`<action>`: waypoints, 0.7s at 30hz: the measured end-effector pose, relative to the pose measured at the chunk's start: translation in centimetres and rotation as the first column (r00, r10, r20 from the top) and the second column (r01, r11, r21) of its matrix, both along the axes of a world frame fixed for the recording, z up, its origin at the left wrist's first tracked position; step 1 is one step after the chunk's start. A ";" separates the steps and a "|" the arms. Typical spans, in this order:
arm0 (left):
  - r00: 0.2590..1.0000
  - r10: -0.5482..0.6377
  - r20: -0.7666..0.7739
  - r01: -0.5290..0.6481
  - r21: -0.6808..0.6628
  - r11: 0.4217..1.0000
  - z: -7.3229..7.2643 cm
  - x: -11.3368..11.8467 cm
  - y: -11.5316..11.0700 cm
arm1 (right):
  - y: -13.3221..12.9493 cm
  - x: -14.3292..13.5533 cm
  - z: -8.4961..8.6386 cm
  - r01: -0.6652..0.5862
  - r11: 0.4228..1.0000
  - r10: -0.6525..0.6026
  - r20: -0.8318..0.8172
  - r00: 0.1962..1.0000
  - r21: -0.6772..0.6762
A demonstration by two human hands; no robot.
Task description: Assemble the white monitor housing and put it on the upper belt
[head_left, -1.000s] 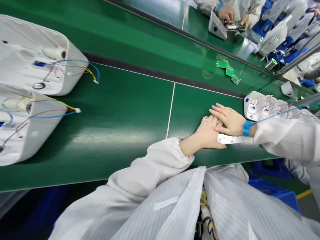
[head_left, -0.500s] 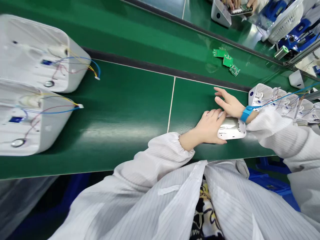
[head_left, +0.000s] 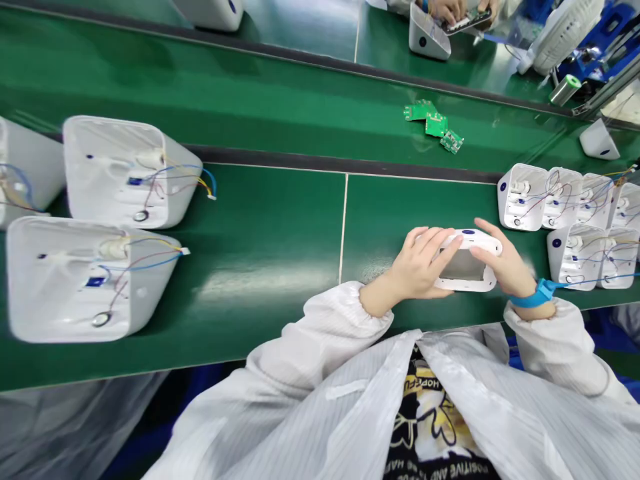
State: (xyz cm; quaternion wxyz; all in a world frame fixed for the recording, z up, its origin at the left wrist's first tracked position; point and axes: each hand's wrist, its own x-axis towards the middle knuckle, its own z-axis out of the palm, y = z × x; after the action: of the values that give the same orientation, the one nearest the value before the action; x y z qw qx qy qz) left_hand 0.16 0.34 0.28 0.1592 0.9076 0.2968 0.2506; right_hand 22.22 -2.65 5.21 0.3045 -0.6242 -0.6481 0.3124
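Gripping a white housing (head_left: 465, 270) from both ends, the left hand (head_left: 417, 267) curls half-closed fingers over its 9 o'clock side, and the right hand (head_left: 505, 263) does likewise at 3 o'clock. It sits between the palms, above the green belt (head_left: 280, 233). Wired shells (head_left: 523, 197) stand at 2 o'clock; green circuit boards (head_left: 434, 125) lie farther off at 12.

White housing (head_left: 465, 270); green belt (head_left: 280, 233); blue wristband (head_left: 537, 293).

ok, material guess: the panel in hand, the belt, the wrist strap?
White panel: looks like moulded plastic, glossy, rounded corners. Green belt: smooth, likely PVC or rubber, sheen from lights. Blue wrist strap: looks elastic fabric, matte. Left hand and right hand grip the panel.
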 end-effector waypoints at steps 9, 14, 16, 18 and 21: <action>0.812 0.004 0.584 0.081 -0.119 0.989 0.1 -1.9 1.8 | -3.2 -1.8 1.2 -0.082 0.880 0.110 -0.033 0.993 0.467; 0.808 -0.097 0.581 0.073 0.065 0.995 -0.1 -1.8 2.4 | -3.3 -1.9 1.0 -0.121 0.848 0.182 -0.069 0.981 0.515; 0.809 -0.131 0.573 0.049 0.157 0.986 0.1 -1.8 2.1 | -3.5 -1.8 0.9 -0.128 0.847 0.204 -0.092 0.975 0.516; 0.808 -0.141 0.572 0.028 0.203 0.979 0.4 -1.9 1.6 | -3.8 -1.7 0.9 -0.133 0.846 0.223 -0.115 0.968 0.517; 0.817 -0.088 0.569 0.019 0.125 0.992 0.7 -2.0 0.9 | -3.9 -1.4 1.3 -0.121 0.874 0.211 -0.144 0.967 0.471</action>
State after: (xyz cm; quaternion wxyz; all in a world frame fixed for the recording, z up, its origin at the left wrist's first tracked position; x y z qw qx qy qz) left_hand -1.87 1.26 0.94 0.1959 0.8057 0.1949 0.5240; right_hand 20.85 -6.57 6.55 0.4756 -0.4438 -0.7225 0.2340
